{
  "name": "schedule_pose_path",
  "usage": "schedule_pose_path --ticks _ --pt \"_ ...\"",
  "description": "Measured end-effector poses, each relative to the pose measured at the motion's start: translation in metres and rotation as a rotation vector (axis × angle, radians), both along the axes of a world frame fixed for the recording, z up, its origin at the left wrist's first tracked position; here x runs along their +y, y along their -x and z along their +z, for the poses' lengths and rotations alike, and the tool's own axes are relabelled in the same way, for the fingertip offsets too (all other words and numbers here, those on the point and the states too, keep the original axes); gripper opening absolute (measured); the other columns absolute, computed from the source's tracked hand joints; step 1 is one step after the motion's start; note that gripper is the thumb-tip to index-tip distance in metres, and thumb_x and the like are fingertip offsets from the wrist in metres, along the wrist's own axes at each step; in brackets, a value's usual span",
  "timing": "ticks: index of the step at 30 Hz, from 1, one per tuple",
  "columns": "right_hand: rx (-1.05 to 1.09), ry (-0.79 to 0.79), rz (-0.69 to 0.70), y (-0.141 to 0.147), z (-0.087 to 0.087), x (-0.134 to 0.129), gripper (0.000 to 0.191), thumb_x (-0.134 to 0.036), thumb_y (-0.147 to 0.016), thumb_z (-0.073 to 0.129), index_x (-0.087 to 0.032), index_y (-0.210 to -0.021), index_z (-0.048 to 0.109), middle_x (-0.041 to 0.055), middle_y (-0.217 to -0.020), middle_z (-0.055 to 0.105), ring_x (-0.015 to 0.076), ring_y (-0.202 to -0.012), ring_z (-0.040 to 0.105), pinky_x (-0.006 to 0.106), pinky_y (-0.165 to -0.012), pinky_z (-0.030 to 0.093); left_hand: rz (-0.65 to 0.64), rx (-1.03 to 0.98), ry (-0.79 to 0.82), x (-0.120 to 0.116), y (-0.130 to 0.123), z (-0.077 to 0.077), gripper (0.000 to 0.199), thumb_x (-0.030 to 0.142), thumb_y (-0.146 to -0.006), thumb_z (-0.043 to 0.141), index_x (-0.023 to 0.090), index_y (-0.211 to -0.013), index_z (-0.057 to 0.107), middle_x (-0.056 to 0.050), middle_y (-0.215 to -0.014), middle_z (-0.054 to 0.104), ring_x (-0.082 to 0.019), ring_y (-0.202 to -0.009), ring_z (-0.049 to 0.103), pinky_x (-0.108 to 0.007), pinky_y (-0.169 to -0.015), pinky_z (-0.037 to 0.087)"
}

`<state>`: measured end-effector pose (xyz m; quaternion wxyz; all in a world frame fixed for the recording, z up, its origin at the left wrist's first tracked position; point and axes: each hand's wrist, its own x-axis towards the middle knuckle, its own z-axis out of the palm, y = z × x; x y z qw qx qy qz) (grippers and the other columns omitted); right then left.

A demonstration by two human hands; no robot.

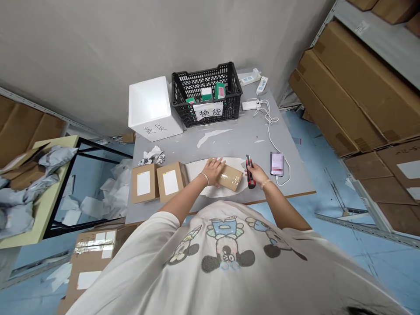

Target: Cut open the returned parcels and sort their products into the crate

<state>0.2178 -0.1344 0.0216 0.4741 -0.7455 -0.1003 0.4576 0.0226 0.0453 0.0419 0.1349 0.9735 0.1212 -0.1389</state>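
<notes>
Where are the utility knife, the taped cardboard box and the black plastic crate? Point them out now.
Utility knife [250, 172]: head view, on its red and black handle.
Taped cardboard box [227, 178]: head view, on the clear tape.
Black plastic crate [201, 73]: head view, on its back rim.

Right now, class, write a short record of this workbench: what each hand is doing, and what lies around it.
left hand: resting on a taped cardboard box
right hand: gripping a red-and-black utility knife
under the box: white sheet
to the left: two labelled cardboard boxes
far end of table: black plastic crate, white foam box
</notes>
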Motion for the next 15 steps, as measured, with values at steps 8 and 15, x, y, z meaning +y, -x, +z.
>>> schedule_pose_path --ticks 8,15 --pt "-0.061 0.07 0.015 0.015 -0.007 -0.025 0.012 -0.028 -0.092 0.055 -0.016 -0.088 0.056 0.0018 -0.069 0.063 0.0107 -0.05 0.06 0.02 -0.046 0.045 0.03 0.002 -0.042 -0.02 -0.025 -0.021 0.117 0.057 -0.056 0.074 0.015 -0.151 0.02 -0.02 -0.144 0.04 -0.039 -0.134 0.033 -0.055 -0.116 0.005" --pt "-0.235 0.089 0.186 0.019 0.0 0.003 0.015 -0.03 -0.091 0.057 -0.016 -0.087 0.062 0.0011 -0.07 0.063 0.0084 -0.049 0.056 0.016 -0.044 0.041 0.33 0.018 -0.06 -0.004 -0.018 -0.023 0.115 0.062 -0.053 0.073 0.015 -0.147 0.025 -0.02 -0.138 0.043 -0.038 -0.128 0.038 -0.053 -0.111 0.021"
